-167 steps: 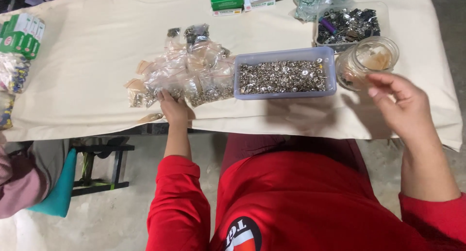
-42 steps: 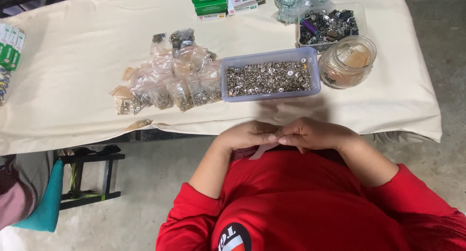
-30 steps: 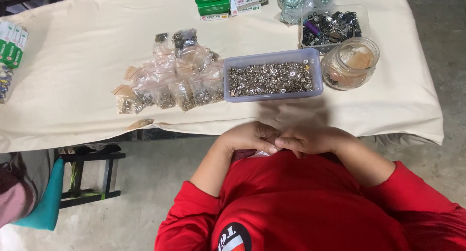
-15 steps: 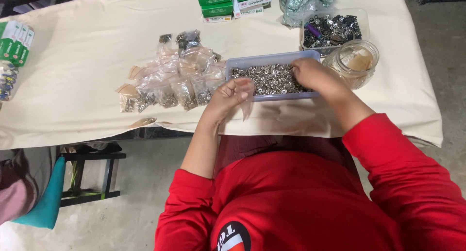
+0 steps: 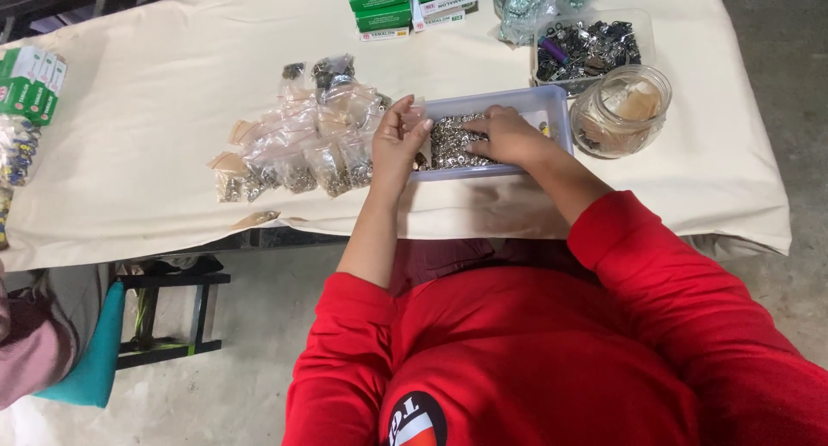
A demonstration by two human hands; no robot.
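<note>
Table [image 5: 155, 109], cream cloth cover, spanning the upper half of the frame. Person in red top, lower centre to lower right, both forearms reaching up to a shallow pale-lilac plastic tray [image 5: 552, 109] of small silver metal pieces, upper centre. Heap of small clear bags [image 5: 297, 144] holding similar pieces, just left of the tray. Green and white boxes [image 5: 405, 2], top centre; a second stack [image 5: 30, 84] at far left. Clear container of dark metal parts [image 5: 591, 45], upper right, with a glass jar [image 5: 621, 109] just below it, beside the tray. Left hand [image 5: 398, 144], fingers curled at the tray's left end; its hold cannot be made out. Right hand [image 5: 509, 135], palm down, fingers loosely spread on the pieces inside the tray.
</note>
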